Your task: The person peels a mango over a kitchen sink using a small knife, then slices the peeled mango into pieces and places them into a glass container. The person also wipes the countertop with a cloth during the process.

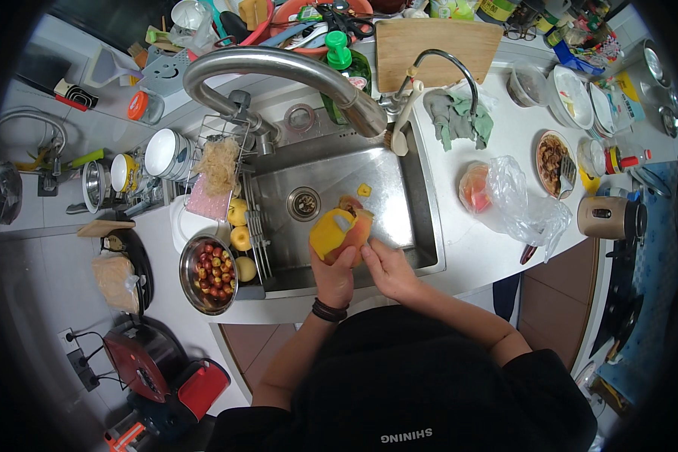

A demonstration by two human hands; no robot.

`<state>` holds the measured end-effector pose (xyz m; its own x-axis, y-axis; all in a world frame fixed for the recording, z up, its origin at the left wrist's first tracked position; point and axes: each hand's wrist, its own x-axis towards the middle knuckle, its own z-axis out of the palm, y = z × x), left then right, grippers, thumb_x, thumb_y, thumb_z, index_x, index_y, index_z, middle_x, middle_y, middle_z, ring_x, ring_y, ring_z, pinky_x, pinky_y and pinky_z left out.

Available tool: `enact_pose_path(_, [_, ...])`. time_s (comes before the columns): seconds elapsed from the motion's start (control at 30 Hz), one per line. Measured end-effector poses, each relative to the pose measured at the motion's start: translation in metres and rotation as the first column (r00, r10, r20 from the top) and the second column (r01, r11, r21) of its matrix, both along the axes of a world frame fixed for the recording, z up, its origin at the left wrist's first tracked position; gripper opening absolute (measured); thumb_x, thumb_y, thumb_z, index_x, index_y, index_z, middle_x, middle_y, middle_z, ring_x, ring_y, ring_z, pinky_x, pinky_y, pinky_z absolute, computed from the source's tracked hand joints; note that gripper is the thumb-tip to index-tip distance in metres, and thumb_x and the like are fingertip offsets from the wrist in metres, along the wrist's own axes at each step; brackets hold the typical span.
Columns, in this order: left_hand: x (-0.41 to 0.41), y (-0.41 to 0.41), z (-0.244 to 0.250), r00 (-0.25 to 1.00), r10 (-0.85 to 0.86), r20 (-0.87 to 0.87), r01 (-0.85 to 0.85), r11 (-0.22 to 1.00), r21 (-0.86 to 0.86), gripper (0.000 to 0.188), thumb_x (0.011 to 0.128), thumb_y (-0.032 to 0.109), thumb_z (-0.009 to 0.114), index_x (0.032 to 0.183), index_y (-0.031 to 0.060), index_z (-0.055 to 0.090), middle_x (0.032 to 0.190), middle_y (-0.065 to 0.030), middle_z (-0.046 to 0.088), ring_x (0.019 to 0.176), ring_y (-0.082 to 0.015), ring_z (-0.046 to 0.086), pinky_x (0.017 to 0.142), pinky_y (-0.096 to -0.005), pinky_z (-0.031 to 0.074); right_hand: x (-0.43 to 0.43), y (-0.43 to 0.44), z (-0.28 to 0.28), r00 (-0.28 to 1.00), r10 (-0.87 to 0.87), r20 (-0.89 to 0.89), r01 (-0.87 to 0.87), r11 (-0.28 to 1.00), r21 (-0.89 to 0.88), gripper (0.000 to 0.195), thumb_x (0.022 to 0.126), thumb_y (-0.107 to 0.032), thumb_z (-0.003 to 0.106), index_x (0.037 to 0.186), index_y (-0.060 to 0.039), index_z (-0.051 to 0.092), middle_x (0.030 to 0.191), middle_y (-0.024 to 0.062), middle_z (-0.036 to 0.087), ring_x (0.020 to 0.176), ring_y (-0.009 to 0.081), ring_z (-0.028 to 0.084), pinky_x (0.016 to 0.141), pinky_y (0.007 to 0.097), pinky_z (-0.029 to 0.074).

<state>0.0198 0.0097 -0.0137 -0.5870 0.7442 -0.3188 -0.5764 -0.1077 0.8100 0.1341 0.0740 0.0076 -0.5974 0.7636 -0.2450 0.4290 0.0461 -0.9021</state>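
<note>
My left hand (334, 277) holds a large, partly peeled mango (329, 233) over the sink (344, 169). Yellow flesh shows on its left, red-orange skin on its right. A grey, flat piece, which looks like a knife blade (343, 222), lies against the flesh beside the skin. At the mango's lower right is my right hand (392, 271), fingers curled and thumb against the skin; the handle of the blade is hidden. Peel hangs at the fruit's far end. A small yellow scrap (364, 190) lies on the sink floor, right of the drain (303, 203).
Left of the sink stand a steel bowl of small red-brown fruits (209, 274), yellow round fruits (240, 238) and a wire rack (221, 121). The faucet (282, 59) arches overhead. On the right counter are a plastic bag (514, 195), a green-grey cloth (457, 116) and a food plate (555, 158).
</note>
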Motion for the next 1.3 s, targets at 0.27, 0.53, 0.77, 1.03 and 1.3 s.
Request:
enact_pose_path(0.27, [0.003,0.001,-0.001,1.000,0.024,-0.004,-0.024,0.999,0.022,0.057,0.082,0.002,0.067,0.132,0.0070,0.041,0.124,-0.0068,0.055,0.113,-0.0198,0.058,0.096,-0.0334,0.048,0.002,0.002,0.001,0.998,0.055,0.037,-0.057,0.997,0.052,0.032,0.098,-0.035,0.046,0.091,-0.0042,0.051,0.068,0.0243,0.060,0.068,0.0486,0.059,0.058,0.0565,0.046])
enact_pose_path(0.53, [0.007,0.005,0.003,0.995,0.081,-0.052,-0.085,0.994,-0.071,0.050,0.085,-0.002,0.063,0.129,0.0064,0.042,0.121,-0.0071,0.056,0.107,-0.0172,0.059,0.089,-0.0298,0.050,0.000,0.001,-0.004,0.987,0.110,0.117,-0.122,0.987,0.101,0.034,0.098,-0.037,0.046,0.094,-0.0036,0.051,0.068,0.0229,0.062,0.066,0.0468,0.061,0.058,0.0553,0.048])
enact_pose_path(0.77, [0.004,0.006,-0.002,0.984,0.054,-0.169,-0.078,0.987,-0.141,0.054,0.085,-0.002,0.062,0.133,0.0066,0.038,0.124,-0.0077,0.052,0.109,-0.0172,0.057,0.087,-0.0293,0.051,-0.005,0.001,-0.008,0.994,0.032,0.106,-0.043,0.994,0.097,0.034,0.098,-0.037,0.048,0.091,-0.0042,0.051,0.067,0.0223,0.062,0.066,0.0461,0.060,0.056,0.0540,0.047])
enact_pose_path(1.03, [-0.013,0.002,0.016,0.990,-0.111,0.087,0.111,0.994,0.001,0.081,0.078,-0.011,0.061,0.146,0.0143,0.025,0.132,-0.0069,0.046,0.117,-0.0196,0.052,0.094,-0.0311,0.049,0.000,0.006,0.000,1.000,0.017,-0.015,-0.017,0.999,0.037,0.032,0.097,-0.035,0.050,0.088,-0.0045,0.052,0.067,0.0225,0.060,0.067,0.0462,0.059,0.055,0.0518,0.045])
enact_pose_path(1.3, [-0.024,-0.005,0.011,0.967,-0.175,0.183,0.141,0.973,0.185,0.085,0.075,0.000,0.071,0.146,0.0146,0.026,0.136,-0.0050,0.046,0.127,-0.0228,0.046,0.105,-0.0365,0.041,-0.003,0.004,0.001,0.993,-0.027,-0.118,0.025,0.999,-0.024,0.032,0.098,-0.036,0.049,0.095,-0.0055,0.056,0.068,0.0205,0.060,0.067,0.0450,0.059,0.057,0.0487,0.046])
